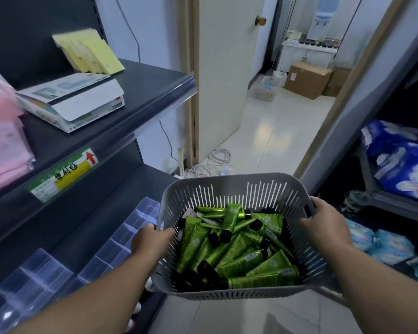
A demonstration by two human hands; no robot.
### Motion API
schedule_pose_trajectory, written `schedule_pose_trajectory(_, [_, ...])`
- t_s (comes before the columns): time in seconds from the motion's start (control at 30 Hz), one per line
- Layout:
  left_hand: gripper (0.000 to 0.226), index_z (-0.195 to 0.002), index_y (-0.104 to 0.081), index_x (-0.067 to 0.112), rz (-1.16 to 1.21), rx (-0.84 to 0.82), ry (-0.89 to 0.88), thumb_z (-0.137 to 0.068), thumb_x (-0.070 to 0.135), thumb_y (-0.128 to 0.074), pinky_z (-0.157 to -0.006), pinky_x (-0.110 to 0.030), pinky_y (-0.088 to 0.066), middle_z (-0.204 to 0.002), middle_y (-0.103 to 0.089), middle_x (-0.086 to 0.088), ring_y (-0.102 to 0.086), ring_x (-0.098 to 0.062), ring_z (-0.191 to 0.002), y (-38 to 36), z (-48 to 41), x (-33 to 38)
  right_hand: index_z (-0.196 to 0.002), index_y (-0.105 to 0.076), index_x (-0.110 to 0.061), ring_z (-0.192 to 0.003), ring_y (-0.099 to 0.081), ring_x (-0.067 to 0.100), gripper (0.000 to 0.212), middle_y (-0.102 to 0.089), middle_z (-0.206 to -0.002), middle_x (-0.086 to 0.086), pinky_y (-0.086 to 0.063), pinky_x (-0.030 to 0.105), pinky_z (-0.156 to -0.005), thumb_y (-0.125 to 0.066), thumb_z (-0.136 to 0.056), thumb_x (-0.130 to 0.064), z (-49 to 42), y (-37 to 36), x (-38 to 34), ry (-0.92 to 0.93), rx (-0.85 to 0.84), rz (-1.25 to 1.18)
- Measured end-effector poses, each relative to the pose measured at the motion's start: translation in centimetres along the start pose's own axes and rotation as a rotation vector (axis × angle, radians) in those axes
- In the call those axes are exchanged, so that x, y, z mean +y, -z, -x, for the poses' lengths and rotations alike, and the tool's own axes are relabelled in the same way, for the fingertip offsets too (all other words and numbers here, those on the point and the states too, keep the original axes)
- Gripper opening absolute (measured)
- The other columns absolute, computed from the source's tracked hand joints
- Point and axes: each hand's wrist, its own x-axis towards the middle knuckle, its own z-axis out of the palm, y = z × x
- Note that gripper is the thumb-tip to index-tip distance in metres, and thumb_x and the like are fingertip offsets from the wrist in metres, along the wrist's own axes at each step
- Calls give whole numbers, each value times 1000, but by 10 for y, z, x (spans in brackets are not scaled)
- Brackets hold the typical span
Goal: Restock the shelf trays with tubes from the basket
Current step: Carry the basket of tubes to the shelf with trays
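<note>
Two hands, left hand [152,239] and right hand [326,222], clamp one grey basket [227,186], lower centre; dozens of green tubes [237,251] piled inside.

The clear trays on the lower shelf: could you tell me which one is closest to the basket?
The right-hand clear tray, whose far end sits right beside the left hand on the basket. The other tray lies further left, nearer the shelf's back.

Grey slotted basket [229,189] holds jumbled green black-capped tubes [237,251]; clear shelf trays [106,254] alongside, left.
</note>
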Motion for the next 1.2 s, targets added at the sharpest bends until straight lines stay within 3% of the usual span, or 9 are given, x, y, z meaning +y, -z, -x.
schedule_pose_trajectory(0.27, [16,-81,-59,19,10,81,53,-78,34,-63,-55,-28,-36,-75,-60,-1,-56,-23,-73,-24,-33,5,-117,-58,-39,-78,-58,21,41,-67,-94,-4,-45,31,-65,-62,-78,-27,-53,-18,-16,43,-22,66])
schedule_pose_trajectory(0.4, [16,-74,-56,19,36,119,125,-78,33,-64,-53,-27,-37,-73,-60,-2,-57,-23,-70,-44,-45,5,-120,-57,-35,-78,-53,21,39,-64,-96,0,-42,30,-68,-64,-83,-26,-88,-34,-19,89,-92,103])
schedule_pose_trajectory(0.57, [24,-89,-62,13,76,197,261,-79,35,-63,-63,-31,-47,-82,-65,-10,-60,-29,-74,-74,-46,3,-123,-57,-29,-86,-57,25,40,-66,-103,7,-49,34,-72,-63,-84,-23,-138,-60,-21,193,-247,127])
schedule_pose_trajectory(0.7, [43,-109,-63,11,111,266,360,-79,43,-62,-57,-28,-41,-92,-67,-10,-59,-27,-76,-96,-33,1,-121,-56,-26,-86,-54,27,37,-65,-107,8,-45,35,-71,-59,-84,-28,-170,-76,-28,290,-331,204])
schedule_pose_trajectory(0.83, [46,-114,-62,14,174,309,467,-77,42,-63,-73,-31,-46,-106,-67,-12,-62,-30,-92,-113,-17,-12,-124,-54,-27,-92,-57,30,41,-64,-110,8,-48,37,-77,-58,-84,-32,-185,-98,-35,351,-376,268])
schedule_pose_trajectory(0.9, [34,-104,-62,16,175,333,504,-79,39,-63,-68,-31,-44,-98,-67,-11,-60,-29,-86,-119,-8,-19,-126,-53,-28,-93,-59,30,44,-65,-110,6,-48,36,-76,-60,-83,-33,-187,-110,-36,369,-399,301])
schedule_pose_trajectory(1.03, [25,-86,-58,12,268,378,575,-78,35,-65,-56,-28,-38,-81,-63,-8,-58,-25,-72,-124,11,-37,-108,-61,-18,-73,-53,24,28,-64,-89,6,-40,30,-60,-58,-84,-32,-182,-135,-35,439,-454,351])
schedule_pose_trajectory(1.13, [18,-76,-57,16,330,431,629,-77,31,-66,-56,-26,-38,-70,-59,-4,-57,-24,-67,-127,25,-56,-84,-62,-14,-66,-59,24,15,-64,-73,6,-51,32,-61,-58,-80,-28,-173,-152,-35,459,-513,374])
schedule_pose_trajectory(1.2, [15,-80,-58,18,322,442,662,-78,31,-65,-59,-27,-41,-73,-61,-4,-60,-25,-72,-129,35,-70,-78,-61,-15,-66,-60,25,11,-64,-71,6,-52,33,-61,-59,-79,-26,-163,-163,-36,474,-546,381])
